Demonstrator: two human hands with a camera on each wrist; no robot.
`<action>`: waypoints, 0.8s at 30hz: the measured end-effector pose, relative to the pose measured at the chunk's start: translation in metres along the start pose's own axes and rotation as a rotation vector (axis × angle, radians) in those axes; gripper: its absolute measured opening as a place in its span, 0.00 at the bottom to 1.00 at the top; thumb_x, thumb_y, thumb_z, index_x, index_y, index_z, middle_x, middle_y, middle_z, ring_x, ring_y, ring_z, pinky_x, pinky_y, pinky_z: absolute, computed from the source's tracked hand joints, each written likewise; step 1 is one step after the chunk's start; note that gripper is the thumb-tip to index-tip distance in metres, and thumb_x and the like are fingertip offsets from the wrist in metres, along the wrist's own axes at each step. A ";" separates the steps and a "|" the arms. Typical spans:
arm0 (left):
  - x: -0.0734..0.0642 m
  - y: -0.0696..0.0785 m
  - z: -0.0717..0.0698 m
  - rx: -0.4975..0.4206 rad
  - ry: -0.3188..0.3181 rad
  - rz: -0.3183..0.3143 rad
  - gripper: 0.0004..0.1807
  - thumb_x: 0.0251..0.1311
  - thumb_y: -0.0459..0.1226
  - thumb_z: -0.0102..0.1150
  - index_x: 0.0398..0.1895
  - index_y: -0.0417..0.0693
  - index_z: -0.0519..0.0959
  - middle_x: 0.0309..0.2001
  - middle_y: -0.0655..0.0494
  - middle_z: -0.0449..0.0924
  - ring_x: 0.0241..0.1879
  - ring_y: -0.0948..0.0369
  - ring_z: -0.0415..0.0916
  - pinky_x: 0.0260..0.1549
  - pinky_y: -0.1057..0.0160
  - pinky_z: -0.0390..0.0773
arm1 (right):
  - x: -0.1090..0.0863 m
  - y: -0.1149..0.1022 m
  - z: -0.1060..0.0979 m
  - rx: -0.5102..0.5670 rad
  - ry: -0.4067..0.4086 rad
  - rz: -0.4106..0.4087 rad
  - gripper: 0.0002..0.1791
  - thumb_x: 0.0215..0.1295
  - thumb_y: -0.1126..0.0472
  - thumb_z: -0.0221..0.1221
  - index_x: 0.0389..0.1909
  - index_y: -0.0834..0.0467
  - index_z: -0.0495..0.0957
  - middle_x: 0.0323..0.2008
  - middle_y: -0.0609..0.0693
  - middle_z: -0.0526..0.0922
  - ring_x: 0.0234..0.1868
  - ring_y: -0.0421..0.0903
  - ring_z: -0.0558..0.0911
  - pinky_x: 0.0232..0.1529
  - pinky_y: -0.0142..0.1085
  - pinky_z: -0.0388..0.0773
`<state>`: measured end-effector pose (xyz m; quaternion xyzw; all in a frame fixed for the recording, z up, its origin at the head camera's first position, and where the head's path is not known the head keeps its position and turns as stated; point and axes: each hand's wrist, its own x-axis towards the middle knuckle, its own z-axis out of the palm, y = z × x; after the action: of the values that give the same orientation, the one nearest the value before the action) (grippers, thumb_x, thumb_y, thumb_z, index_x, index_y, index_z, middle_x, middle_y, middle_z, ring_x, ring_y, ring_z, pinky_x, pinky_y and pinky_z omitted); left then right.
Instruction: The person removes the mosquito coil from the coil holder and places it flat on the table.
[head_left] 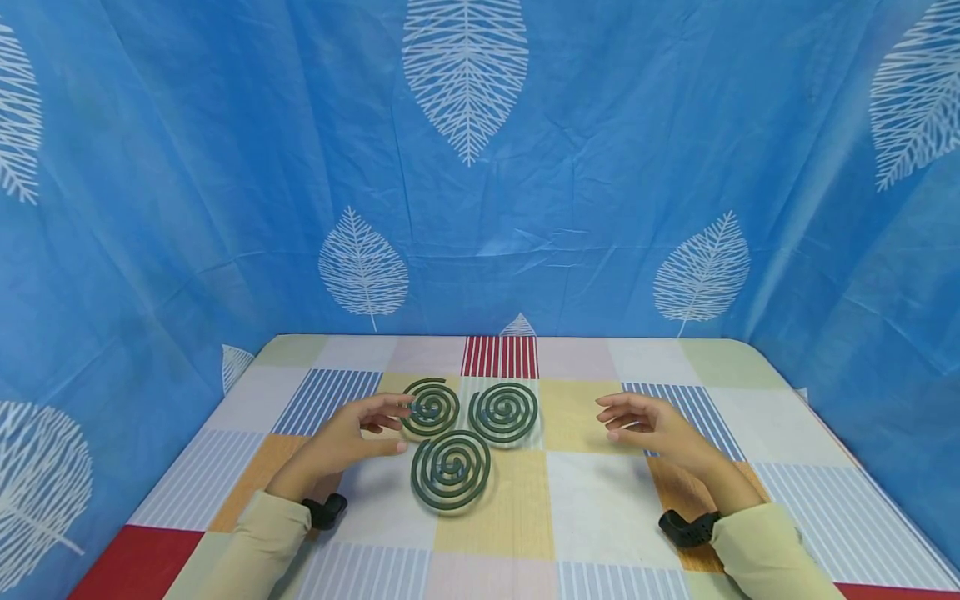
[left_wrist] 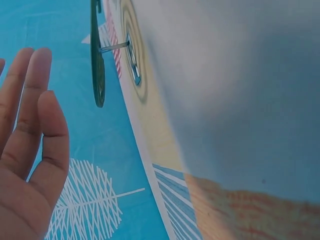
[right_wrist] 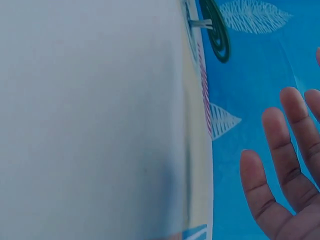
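Three dark green mosquito coils stand close together left of the table's middle: one at the back left (head_left: 431,409), one at the back right (head_left: 505,409) and one in front (head_left: 452,470). Seen edge-on in the left wrist view, a coil (left_wrist: 98,75) is raised off the cloth on a small metal stand (left_wrist: 116,47). My left hand (head_left: 348,435) hovers beside the left coils, fingers loosely bent, its fingertips overlapping the back left coil in the head view. Over the right side of the table my right hand (head_left: 654,423) hovers, holding nothing, fingers relaxed.
A patchwork-patterned cloth (head_left: 495,575) covers the table. Blue curtains (head_left: 570,192) with white leaf prints hang behind it and along both sides. A dark band (head_left: 326,511) sits on the left wrist, another (head_left: 688,529) on the right.
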<state>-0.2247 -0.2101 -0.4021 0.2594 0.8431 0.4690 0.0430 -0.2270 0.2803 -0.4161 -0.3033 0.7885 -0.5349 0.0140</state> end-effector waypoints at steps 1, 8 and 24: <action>0.000 0.000 0.000 -0.006 -0.012 -0.003 0.34 0.67 0.32 0.74 0.74 0.31 0.73 0.63 0.32 0.82 0.57 0.37 0.83 0.57 0.37 0.79 | 0.001 0.000 0.002 0.001 -0.005 0.001 0.23 0.74 0.70 0.66 0.64 0.77 0.75 0.52 0.49 0.89 0.51 0.46 0.87 0.51 0.31 0.83; -0.003 -0.003 0.000 -0.007 -0.065 0.010 0.37 0.67 0.33 0.74 0.76 0.31 0.71 0.65 0.33 0.81 0.58 0.39 0.82 0.55 0.39 0.79 | 0.004 -0.003 0.011 0.010 -0.033 0.045 0.25 0.74 0.72 0.65 0.66 0.80 0.73 0.52 0.63 0.86 0.51 0.46 0.86 0.52 0.33 0.83; -0.003 -0.005 0.002 0.049 -0.163 -0.005 0.38 0.63 0.38 0.78 0.74 0.33 0.74 0.58 0.40 0.84 0.54 0.45 0.81 0.46 0.50 0.75 | 0.011 -0.006 0.024 -0.017 -0.127 0.101 0.25 0.75 0.67 0.66 0.68 0.74 0.75 0.55 0.67 0.84 0.53 0.51 0.85 0.54 0.36 0.83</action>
<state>-0.2237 -0.2125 -0.4080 0.2953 0.8488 0.4255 0.1063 -0.2248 0.2532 -0.4180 -0.2965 0.8047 -0.5067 0.0883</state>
